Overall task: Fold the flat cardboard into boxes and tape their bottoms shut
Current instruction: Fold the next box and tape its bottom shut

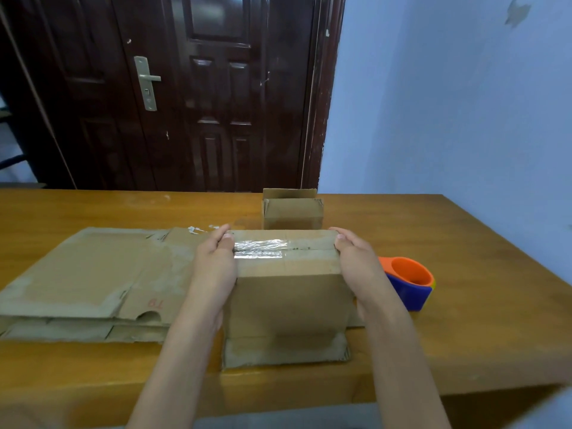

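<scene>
The box (pixel 286 274) sat upturned between 2 hands, left hand (pixel 215 258) and right hand (pixel 356 258) clamping opposite ends, its taped seam (pixel 260 249) running hand to hand.

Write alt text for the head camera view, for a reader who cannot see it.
Two hands, left hand and right hand, grip the ends of an upturned cardboard box whose bottom seam carries clear tape, on a wooden table. Flat cardboard lies to its left, an orange and blue tape dispenser to its right, and a smaller open box behind.
</scene>
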